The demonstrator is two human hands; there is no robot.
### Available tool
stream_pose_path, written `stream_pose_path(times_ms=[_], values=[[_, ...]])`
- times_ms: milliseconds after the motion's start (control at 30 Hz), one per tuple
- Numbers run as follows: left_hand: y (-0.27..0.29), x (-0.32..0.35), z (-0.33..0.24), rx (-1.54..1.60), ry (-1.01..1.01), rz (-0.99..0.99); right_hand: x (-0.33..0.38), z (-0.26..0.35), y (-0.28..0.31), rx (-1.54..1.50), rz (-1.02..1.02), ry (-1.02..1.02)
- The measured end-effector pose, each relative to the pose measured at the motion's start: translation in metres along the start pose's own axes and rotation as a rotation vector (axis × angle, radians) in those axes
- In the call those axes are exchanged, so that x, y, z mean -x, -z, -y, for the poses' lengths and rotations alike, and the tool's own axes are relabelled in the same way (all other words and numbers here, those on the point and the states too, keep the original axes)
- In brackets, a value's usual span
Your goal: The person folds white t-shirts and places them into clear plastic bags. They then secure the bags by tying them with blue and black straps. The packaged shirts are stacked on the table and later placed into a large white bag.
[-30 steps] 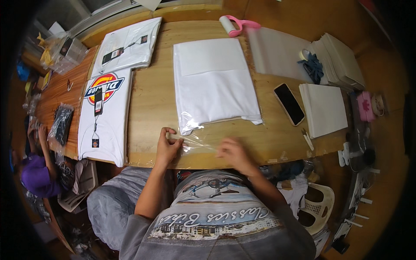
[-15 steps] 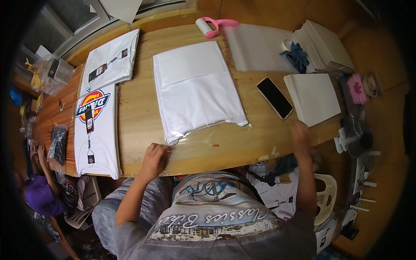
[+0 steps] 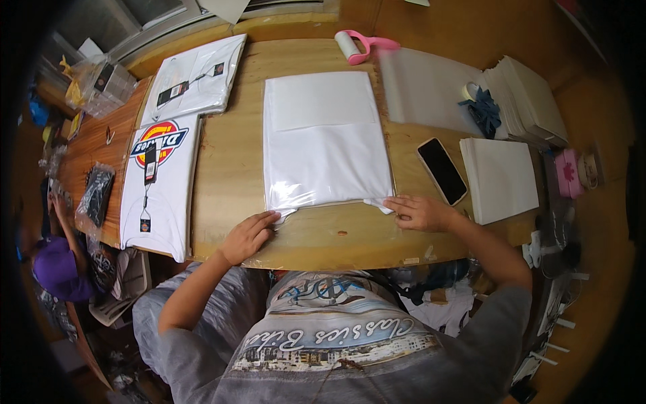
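Note:
A folded white garment (image 3: 328,168) lies in a clear plastic bag (image 3: 303,202) at the middle of the table, with a white rectangular sheet (image 3: 323,101) over its far part. At the bag's near left corner, my left hand (image 3: 249,237) has its fingers together, gripping the plastic. My right hand (image 3: 420,213) pinches the near right corner, its other fingers curled. The thumbs are mostly hidden. Between the hands, the garment's near edge curves inward and loose film shows at the corners.
Left are a bagged white shirt (image 3: 195,81) and shirts with a printed emblem (image 3: 160,202). Right lie a phone (image 3: 442,171), white sheets (image 3: 501,178) and clear bags (image 3: 431,87). A pink-handled roller (image 3: 360,46) sits far back. Another person in a purple cap (image 3: 64,269) is at left.
My right hand has moved left from beside the white sheets to the bag's near right corner. My left hand has reached the near left corner, and the bag now lies straighter.

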State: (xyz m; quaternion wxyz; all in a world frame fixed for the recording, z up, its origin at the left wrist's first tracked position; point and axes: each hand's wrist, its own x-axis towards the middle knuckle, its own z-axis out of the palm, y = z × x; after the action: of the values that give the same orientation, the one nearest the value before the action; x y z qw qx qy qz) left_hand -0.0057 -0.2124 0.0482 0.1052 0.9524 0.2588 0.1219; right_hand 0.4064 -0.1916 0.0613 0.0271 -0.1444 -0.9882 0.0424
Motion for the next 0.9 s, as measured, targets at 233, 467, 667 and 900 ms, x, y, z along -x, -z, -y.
stream_pose_path(times_ms=[233, 467, 667, 900], values=[[-0.004, -0.008, 0.001, 0.38, 0.302, -0.188, -0.007, 0.007, -0.015, -0.334, -0.304, -0.358], [-0.023, -0.039, 0.003, 0.56, 0.935, -0.604, -0.049, 0.008, -0.044, -0.353, -0.863, -1.168], [-0.029, -0.059, 0.016, -0.075, 1.048, -0.203, -0.075, -0.011, -0.039, -0.025, -0.443, -1.437], [-0.028, -0.063, 0.014, -0.408, 1.047, -0.17, -0.078, -0.01, -0.026, 0.012, -0.309, -1.529]])
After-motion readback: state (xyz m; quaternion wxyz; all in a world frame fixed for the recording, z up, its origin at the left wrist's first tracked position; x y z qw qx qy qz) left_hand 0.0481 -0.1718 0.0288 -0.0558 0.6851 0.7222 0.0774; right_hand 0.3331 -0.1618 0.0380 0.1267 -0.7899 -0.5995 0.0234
